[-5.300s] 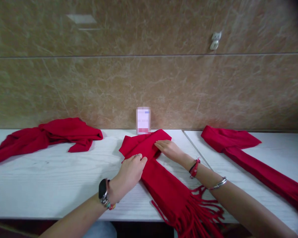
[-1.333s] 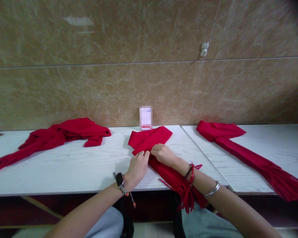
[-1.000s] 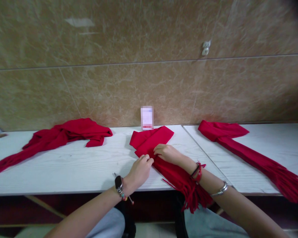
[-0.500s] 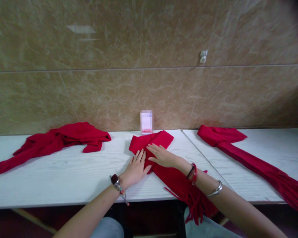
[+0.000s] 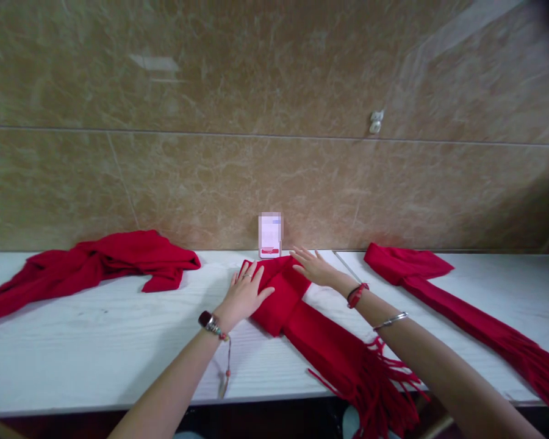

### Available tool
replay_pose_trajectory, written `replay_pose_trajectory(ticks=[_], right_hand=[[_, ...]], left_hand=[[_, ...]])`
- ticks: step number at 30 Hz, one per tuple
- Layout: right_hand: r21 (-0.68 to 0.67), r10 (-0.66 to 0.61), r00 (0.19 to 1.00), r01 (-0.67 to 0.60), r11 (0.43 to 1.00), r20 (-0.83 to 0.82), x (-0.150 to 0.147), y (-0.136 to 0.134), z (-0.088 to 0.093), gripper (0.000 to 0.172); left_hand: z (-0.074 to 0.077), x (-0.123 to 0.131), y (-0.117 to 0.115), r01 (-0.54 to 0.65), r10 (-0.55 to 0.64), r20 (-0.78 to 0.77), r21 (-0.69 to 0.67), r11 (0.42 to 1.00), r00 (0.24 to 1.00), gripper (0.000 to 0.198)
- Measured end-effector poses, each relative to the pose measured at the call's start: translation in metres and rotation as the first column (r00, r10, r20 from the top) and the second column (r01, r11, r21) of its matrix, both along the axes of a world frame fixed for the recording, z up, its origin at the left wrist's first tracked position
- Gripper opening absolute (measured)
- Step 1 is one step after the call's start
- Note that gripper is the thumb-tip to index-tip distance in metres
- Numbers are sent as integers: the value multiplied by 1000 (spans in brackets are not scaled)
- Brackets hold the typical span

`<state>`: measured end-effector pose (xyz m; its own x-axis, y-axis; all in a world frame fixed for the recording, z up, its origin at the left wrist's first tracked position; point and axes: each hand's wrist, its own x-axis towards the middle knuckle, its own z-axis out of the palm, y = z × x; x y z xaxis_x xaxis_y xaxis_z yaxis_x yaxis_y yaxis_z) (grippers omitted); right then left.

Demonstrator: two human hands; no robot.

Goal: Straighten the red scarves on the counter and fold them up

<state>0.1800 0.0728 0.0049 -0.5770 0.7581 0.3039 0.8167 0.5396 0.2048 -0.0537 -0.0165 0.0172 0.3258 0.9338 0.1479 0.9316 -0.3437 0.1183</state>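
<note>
In the middle of the white tabletop lies a red fringed scarf, folded over itself at its far end. Its long tail slants to the right and its fringe hangs over the front edge. My left hand rests on the left side of the fold, fingers spread. At the fold's upper right corner is my right hand, fingers stretched out and apart; whether it presses on the cloth I cannot tell. Neither hand grips anything.
A crumpled red cloth lies at the left, and a second fringed red scarf at the right. A phone with a blurred screen leans on the marbled wall. The white table has a seam right of centre.
My hands have moved apart: the left up and to the left, the right up and to the right. More of the folded scarf is uncovered between them. The view has shifted slightly.
</note>
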Motion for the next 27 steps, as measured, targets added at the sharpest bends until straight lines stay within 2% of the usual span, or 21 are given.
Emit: replay_pose_trajectory(ticks=[3,5,8,10,12,14,15,18,20,22,24,27], right_hand=[[-57,176,984,-176,983,5,-23,4,-13,48],[-95,210,978,-207,974,19,-26,10,-25,46],[-92,122,992,-120,988,16,-10,23,-34,44],[-90,9,1000,-10,996,-15,6,27,-31,45],[-111,-108,990,98,989,-90,19,22,-20,49],[-168,-139,974,108,980,-181,26,5,-6,53],[-208,-102,970,56,977,-221,26,-8,1,52],[-279,99,937,-200,939,-336,15,-62,16,49],[-259,243,893,-354,899,-380,1,-99,16,47],[-269,343,867,-450,852,-362,-12,-126,12,37],[-285,389,863,-481,829,-322,-22,-140,6,30],[-295,376,886,-448,844,-271,-27,-140,5,28]], left_hand=[[-6,-3,16,-2,2,-5,-86,996,1000,67],[-13,-4,19,-14,10,-22,-181,983,1000,70],[-20,-3,18,-38,31,-34,-215,976,999,75],[-19,-4,18,-49,40,-48,-220,974,998,75],[-15,-7,20,-74,59,-71,-228,971,996,73],[-11,-15,24,-128,106,-102,-244,961,989,72],[-8,-20,26,-154,128,-116,-258,954,985,72],[-2,-32,29,-214,168,-164,-325,921,972,75],[2,-36,27,-241,183,-194,-339,909,964,76],[4,-38,22,-264,198,-219,-337,904,955,75],[6,-40,13,-296,221,-246,-331,896,944,75],[11,-46,-2,-364,266,-312,-318,875,912,78]])
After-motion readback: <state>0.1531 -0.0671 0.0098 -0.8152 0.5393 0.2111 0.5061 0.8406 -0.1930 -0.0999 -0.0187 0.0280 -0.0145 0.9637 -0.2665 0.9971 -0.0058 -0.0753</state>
